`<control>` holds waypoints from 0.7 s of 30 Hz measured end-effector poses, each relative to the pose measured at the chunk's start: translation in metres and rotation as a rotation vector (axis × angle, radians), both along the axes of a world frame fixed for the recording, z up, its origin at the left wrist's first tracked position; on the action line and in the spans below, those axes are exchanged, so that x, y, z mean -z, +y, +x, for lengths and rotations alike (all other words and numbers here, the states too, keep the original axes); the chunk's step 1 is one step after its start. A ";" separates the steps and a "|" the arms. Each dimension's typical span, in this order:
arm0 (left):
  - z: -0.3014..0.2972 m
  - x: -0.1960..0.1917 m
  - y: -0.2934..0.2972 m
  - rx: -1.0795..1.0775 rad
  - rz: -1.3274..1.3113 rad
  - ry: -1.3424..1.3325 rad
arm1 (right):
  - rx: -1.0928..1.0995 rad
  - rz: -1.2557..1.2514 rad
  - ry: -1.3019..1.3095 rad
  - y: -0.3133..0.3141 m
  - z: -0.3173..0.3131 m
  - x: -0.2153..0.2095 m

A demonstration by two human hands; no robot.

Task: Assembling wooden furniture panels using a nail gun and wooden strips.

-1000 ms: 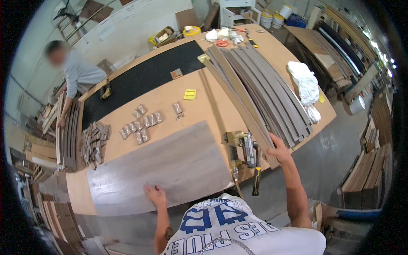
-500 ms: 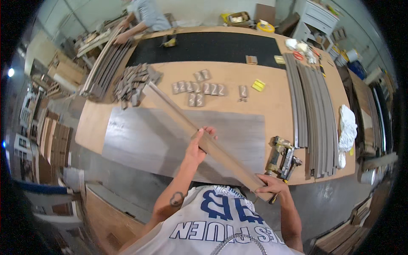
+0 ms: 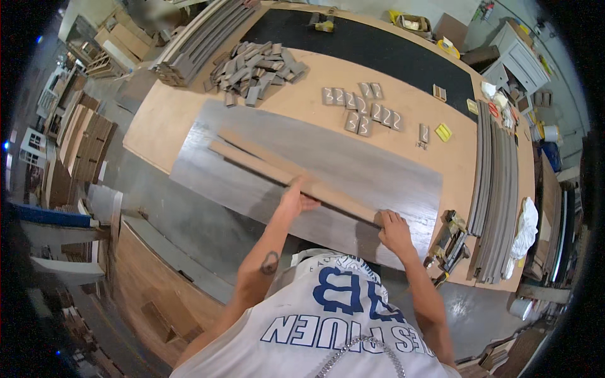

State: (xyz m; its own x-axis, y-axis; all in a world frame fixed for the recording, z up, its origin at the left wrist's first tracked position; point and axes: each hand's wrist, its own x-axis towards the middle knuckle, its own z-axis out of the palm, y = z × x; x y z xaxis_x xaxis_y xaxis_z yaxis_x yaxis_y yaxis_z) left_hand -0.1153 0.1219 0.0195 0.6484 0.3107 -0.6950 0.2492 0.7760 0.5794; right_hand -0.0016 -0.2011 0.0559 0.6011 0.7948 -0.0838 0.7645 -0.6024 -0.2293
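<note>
A long brown wooden strip [image 3: 340, 200] with a ridge or second edge along its far side lies slantwise over the grey panel [image 3: 391, 173]. My left hand [image 3: 296, 200] is closed around its near edge at about mid-length, some fingers hidden beneath. My right hand [image 3: 395, 232] grips its right end, fingertips over the top. Whether the strip touches the panel I cannot tell. Near my right hand, at the table's front edge, lie nail guns [image 3: 450, 242].
Beyond the panel are a heap of short wood offcuts [image 3: 258, 68], several marked small blocks [image 3: 362, 108] and a yellow item [image 3: 443, 132]. Long grey strips [image 3: 498, 201] are stacked at right, more strips [image 3: 205, 41] at far left. A black sheet [image 3: 372, 53] covers the back.
The strip has swung flatter and lower over the panel. My right hand has moved up and away from my body with its end. The view has turned, and the co-worker's arms are no longer visible.
</note>
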 end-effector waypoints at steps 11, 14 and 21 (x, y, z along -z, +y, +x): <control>-0.056 0.030 0.086 0.222 0.556 0.169 | 0.490 0.152 0.039 -0.012 -0.060 -0.002; -0.067 0.055 0.157 -0.093 1.222 0.468 | 0.639 0.169 0.128 -0.025 -0.064 0.009; -0.075 0.066 0.250 -0.193 1.635 0.375 | 0.755 0.267 0.208 -0.014 -0.065 0.005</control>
